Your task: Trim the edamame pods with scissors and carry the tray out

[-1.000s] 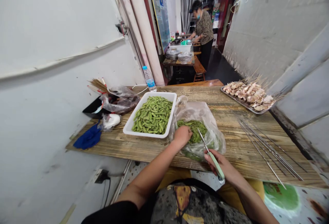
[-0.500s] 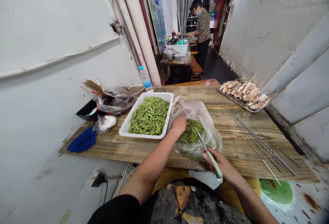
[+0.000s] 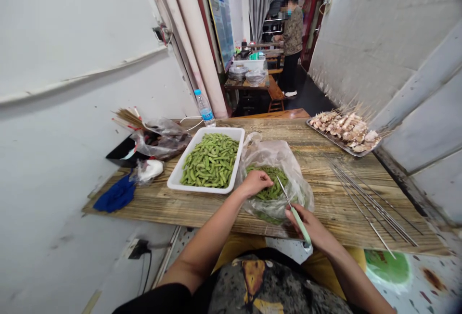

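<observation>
Our left hand (image 3: 257, 182) reaches into the open mouth of a clear plastic bag (image 3: 293, 159) that lies on the desk (image 3: 335, 210) right in front of us. Its fingers are bent down together onto the heap of green pods (image 3: 277, 188) inside the bag, and we cannot tell whether they pinch one. Our right hand (image 3: 313, 227) is at the near edge of the desk, just beside the bag, wrapped around the pale green handle of the scissors (image 3: 300, 223). The blades look pressed together and point up and to the left, over the bag and toward our left hand.

Just left of the bag, touching it, stands a white tray (image 3: 176, 180) filled with more green pods (image 3: 211, 160). Farther left lie a blue cloth (image 3: 115, 197), a small white bundle in plastic (image 3: 149, 169) and a bunch of wooden sticks (image 3: 128, 119). A water bottle (image 3: 204, 108) stands behind the tray, by the wall. To our right a row of thin metal skewers (image 3: 371, 203) lies flat on the wood, and beyond it sits a metal tray (image 3: 325, 134) of skewered meat (image 3: 346, 127). Well apart from us, in the room behind, another person (image 3: 293, 35) stands at a table.
</observation>
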Motion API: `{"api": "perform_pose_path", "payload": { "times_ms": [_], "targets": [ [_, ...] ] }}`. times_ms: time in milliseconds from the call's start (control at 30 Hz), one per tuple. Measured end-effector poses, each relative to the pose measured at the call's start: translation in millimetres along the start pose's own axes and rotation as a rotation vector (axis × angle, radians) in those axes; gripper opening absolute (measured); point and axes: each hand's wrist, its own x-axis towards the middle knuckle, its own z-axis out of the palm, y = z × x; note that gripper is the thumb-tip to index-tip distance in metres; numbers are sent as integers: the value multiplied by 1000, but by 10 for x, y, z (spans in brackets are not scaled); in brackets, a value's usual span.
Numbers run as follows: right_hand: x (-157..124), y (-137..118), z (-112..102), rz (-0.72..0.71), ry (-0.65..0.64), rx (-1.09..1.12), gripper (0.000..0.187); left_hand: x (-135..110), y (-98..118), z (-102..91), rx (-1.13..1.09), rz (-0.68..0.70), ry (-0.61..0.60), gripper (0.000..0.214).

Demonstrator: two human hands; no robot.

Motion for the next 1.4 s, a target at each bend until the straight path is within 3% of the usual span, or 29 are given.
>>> {"api": "perform_pose_path", "payload": {
  "times_ms": [100,233,267,433,567,767,967,1167,1333,1400],
  "targets": [
    [16,-21,-10,-8,-2,-18,46,-18,-1,-41,89,4,-7,9],
    [33,-28,-37,-17,24,-45,46,-42,32,-71,404,55,305,15],
    [33,-25,-42,-22,26,-56,46,-46,43,-60,451,54,309,16],
    [27,12,-34,-54,9,-87,47,-22,51,101,625,-82,98,27],
    [23,40,-23,-72,16,-91,47,-11,16,200,676,-106,72,32],
    [33,67,-57,-107,36,-184,45,-92,30,173,524,62,72,29],
    [70,102,-73,-161,-16,-289,46,-155,51,113,135,48,-89,25],
    [50,71,-89,-164,-13,-349,49,-199,57,77,23,-9,-174,29],
    [78,100,-106,-164,23,-307,43,-202,46,70,-99,-14,-70,21],
    [82,106,-104,-171,34,-284,42,-200,57,54,-207,-76,-33,20]
  ]
}}
